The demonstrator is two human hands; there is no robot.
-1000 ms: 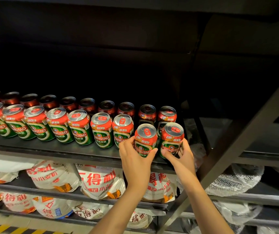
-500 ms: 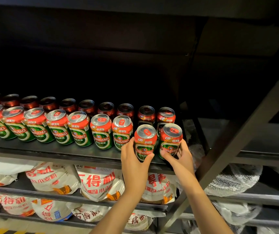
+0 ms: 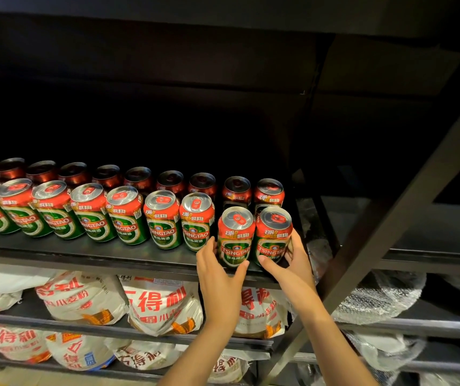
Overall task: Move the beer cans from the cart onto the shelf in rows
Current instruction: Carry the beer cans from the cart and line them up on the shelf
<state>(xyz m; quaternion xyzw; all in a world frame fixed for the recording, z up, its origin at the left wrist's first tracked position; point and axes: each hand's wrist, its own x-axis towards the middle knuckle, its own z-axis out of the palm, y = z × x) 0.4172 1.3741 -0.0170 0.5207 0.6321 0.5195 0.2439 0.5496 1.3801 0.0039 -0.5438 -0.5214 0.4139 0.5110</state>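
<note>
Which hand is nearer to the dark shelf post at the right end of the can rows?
The right hand. It grips the can beside the post; the left hand grips the next can, farther left.

Over the last second both held cans have settled lower, upright near the front edge of the shelf (image 3: 89,253). The left hand (image 3: 217,277) has slid down its can (image 3: 235,236), and the right hand (image 3: 292,263) wraps lower on its can (image 3: 273,235).
</note>
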